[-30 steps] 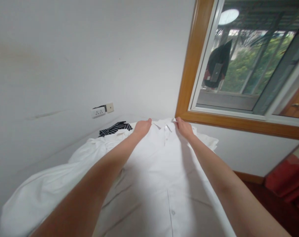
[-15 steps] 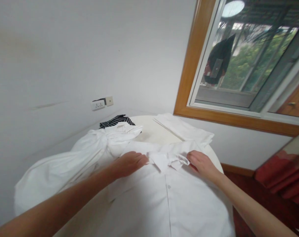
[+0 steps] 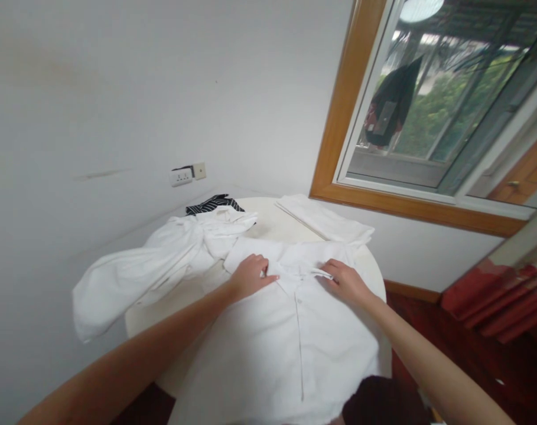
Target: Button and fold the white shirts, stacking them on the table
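Observation:
A white button-up shirt [image 3: 286,342] lies front up on a round white table [image 3: 277,227], its hem hanging over the near edge. My left hand [image 3: 250,276] rests flat on the left side of the collar with the fingers stretched out. My right hand [image 3: 344,281] lies on the right side of the collar, fingers pressed down on the cloth near the collar tip. Both hands hold nothing; they only press on the shirt.
A crumpled white garment [image 3: 162,260] sprawls over the table's left side. A dark striped cloth [image 3: 212,204] lies by the wall. A folded white cloth [image 3: 325,221] sits at the back right. A wall socket [image 3: 182,175], a wood-framed window [image 3: 410,118] and red fabric [image 3: 494,301] surround the table.
The shirt was held up by the collar, then came down onto the table. Both hands have moved from gripping the collar to lying flat on it.

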{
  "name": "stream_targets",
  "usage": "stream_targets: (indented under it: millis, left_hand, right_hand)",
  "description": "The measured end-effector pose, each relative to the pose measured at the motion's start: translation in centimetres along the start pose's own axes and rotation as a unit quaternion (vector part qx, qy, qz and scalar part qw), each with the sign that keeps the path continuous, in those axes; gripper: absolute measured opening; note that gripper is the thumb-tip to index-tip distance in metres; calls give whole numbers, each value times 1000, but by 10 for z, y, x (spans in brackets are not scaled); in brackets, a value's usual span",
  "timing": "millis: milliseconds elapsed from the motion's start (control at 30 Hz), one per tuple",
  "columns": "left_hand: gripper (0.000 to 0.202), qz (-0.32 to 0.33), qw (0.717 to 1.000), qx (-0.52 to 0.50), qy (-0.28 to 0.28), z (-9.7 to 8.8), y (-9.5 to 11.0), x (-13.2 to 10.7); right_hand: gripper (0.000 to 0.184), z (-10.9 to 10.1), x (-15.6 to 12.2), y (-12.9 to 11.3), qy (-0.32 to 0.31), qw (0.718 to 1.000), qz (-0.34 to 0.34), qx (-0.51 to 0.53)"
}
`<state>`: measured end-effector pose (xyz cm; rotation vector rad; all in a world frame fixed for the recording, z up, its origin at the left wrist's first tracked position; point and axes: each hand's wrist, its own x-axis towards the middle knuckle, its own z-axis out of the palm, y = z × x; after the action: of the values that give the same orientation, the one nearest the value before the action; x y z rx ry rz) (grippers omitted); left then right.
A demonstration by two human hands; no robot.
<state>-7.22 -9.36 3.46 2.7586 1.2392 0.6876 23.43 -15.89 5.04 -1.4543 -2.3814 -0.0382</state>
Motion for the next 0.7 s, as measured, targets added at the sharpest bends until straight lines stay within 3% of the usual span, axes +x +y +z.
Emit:
stream_targets:
  millis: [100,200,333,500,600,700]
  left_hand:
    - [24,9,998,15,64,-7,9,13]
    - [16,74,991,51,99,-26,17,13]
    - [17,170,984,51,28,-34,22,-16]
    - [25,233,967,-72,-79,-27,16,-55]
    - [21,216,971,-91,-51,-34,12,-47]
    - [28,195,978,-69,2,-35,11,-14]
  right_hand:
    - [35,-5,4,6,50,999,5,20]
    - [45,-13,3,8,105,994,-24,34]
    - [54,-20,-17,-6,66,992,-97,47]
    - [40,-15,-48,-25,-54,986,-130,87]
    - [35,-15,-44,-22,-39,988,-90,120]
    - [38,-13,-14,-14,15,993,-12,120]
